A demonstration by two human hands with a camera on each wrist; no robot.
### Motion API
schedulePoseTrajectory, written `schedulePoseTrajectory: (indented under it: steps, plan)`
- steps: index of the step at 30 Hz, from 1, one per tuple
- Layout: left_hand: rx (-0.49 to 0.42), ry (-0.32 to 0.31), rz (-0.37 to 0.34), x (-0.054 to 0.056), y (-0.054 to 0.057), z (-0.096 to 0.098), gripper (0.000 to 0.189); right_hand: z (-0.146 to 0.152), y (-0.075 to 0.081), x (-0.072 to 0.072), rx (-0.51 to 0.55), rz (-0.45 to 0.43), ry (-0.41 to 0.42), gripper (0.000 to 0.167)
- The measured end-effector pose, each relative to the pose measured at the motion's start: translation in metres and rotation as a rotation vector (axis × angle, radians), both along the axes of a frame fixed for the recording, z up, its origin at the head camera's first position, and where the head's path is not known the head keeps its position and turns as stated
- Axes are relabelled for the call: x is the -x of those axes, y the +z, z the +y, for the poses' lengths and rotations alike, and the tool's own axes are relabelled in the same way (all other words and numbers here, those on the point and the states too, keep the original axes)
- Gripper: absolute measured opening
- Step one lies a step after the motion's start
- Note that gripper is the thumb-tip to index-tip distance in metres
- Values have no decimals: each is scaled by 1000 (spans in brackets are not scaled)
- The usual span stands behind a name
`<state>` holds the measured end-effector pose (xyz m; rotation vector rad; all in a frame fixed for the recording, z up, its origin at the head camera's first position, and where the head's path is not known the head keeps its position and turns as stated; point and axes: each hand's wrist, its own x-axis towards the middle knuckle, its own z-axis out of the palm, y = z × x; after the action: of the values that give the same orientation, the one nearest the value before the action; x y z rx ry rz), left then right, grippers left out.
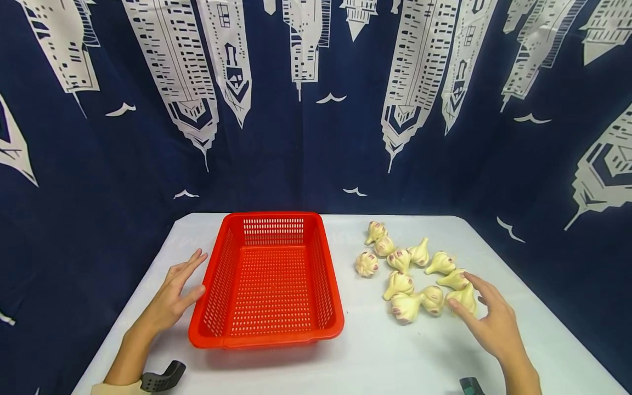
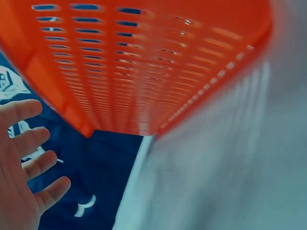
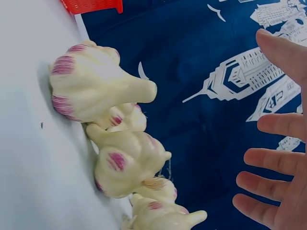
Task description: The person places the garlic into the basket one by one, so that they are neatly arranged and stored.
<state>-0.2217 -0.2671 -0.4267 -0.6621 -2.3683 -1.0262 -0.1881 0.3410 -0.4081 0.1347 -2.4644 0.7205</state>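
A red plastic basket (image 1: 274,291) with slotted walls stands on the table, its inside bare. My left hand (image 1: 173,293) is held beside the basket's left wall with fingers spread; in the left wrist view those fingers (image 2: 36,165) are straight and hold nothing. Several garlic bulbs (image 1: 399,259), cream with purple streaks, lie in a loose group to the right of the basket. Over the group's near right side hovers my right hand (image 1: 494,323), thumb and fingers apart around the nearest bulb (image 1: 463,299) in the head view. The right wrist view shows its fingers (image 3: 273,160) apart from the bulbs (image 3: 129,163).
The white table (image 1: 375,356) ends at a far edge behind the basket. A dark blue curtain (image 1: 301,153) printed with white buildings hangs behind and along both sides. Dark wrist straps (image 1: 165,377) show at the bottom of the head view.
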Motion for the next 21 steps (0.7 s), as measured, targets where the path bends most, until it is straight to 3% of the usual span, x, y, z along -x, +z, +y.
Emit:
schedulePoseTrajectory:
  steps: [6, 14, 21]
  plan:
    - [-14, -35, -10, 6, -13, 5, 61, -5, -5, -1, 35, -40, -5, 66]
    - [-51, -24, 101, 9, -23, 8, 61, -13, -16, 2, 18, -60, 45, 65]
    - [-87, -44, 126, 11, -29, 8, 61, -24, -28, 9, 0, -38, 92, 62]
